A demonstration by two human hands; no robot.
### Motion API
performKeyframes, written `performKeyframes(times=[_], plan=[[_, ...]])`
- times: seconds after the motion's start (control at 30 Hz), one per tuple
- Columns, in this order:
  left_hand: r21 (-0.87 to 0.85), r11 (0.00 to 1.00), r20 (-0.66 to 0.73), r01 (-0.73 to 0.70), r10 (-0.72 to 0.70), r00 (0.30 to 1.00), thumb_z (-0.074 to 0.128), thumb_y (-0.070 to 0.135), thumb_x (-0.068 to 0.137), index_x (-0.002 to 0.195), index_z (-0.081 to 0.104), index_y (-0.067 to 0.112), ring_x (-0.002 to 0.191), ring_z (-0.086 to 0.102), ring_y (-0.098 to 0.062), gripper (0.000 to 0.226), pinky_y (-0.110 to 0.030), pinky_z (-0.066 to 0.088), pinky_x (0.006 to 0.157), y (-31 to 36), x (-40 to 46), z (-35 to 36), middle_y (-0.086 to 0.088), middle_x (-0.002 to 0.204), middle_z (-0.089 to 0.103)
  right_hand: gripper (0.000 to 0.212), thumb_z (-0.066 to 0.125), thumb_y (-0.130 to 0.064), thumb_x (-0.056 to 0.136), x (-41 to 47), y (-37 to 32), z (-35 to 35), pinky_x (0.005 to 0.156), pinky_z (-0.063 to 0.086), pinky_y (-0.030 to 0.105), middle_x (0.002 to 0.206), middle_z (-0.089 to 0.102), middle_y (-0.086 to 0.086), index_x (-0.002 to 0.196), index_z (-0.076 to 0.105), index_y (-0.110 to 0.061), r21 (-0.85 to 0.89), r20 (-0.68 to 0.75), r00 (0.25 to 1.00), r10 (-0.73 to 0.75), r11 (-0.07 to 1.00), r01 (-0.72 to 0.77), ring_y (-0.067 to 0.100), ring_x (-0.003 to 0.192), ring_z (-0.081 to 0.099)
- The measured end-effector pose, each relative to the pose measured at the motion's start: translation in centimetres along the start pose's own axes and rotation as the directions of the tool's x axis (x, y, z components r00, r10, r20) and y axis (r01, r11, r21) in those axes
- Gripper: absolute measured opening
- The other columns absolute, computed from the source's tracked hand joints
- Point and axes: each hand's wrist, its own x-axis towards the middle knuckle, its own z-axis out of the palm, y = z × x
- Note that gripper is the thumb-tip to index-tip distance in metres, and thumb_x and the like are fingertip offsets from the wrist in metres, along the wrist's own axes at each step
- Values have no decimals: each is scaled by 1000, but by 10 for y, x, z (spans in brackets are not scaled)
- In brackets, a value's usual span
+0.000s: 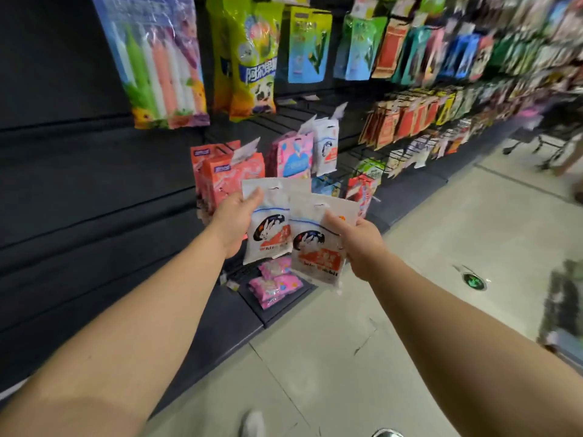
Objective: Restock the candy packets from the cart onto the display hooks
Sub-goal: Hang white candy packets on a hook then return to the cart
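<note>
The step in hand seems to be carrying stock to the rack: the left hand (235, 222) pinches one white rabbit packet (271, 225) by its upper corner, and the right hand (359, 241) grips a second white packet (318, 247) at its right edge. Both packets are in the air before the low hooks, below the same white packets already hanging (326, 146). Next, I think, the punched hole at a packet's top must be slid onto that hook. The hook itself is hard to see, and the cart is not clearly visible
</note>
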Motion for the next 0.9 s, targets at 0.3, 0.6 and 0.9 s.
performKeyframes(times=[0.3, 0.6, 0.9], plan=[[-16, 998, 49, 57, -56, 997, 48, 24, 105, 109, 70, 16, 97, 72, -29, 24, -42, 57, 85, -32, 170, 52, -11, 106, 76, 21, 72, -23, 89, 173, -14, -54, 59, 55, 33, 98, 74, 14, 105, 67, -12, 21, -202, 979, 14, 1000, -10, 30, 79, 71], [-3, 988, 75, 157, -156, 985, 48, 24, 105, 120, 66, 11, 104, 71, -32, 27, -49, 55, 95, -45, 296, 96, -12, 111, 75, 22, 66, -39, 92, 325, -41, -69, 89, 56, 54, 105, 71, 15, 93, 65, -16, -48, -257, 966, 32, 998, -46, 35, 96, 69], [-20, 984, -104, 176, -177, 979, 56, 31, 101, 110, 69, 12, 102, 71, -33, 25, -56, 53, 96, -74, 352, 126, -13, 108, 75, 21, 60, -34, 97, 442, -43, -57, 68, 57, 35, 101, 75, 8, 93, 68, -16, -104, -3, 999, 54, 993, -54, 22, 81, 71]])
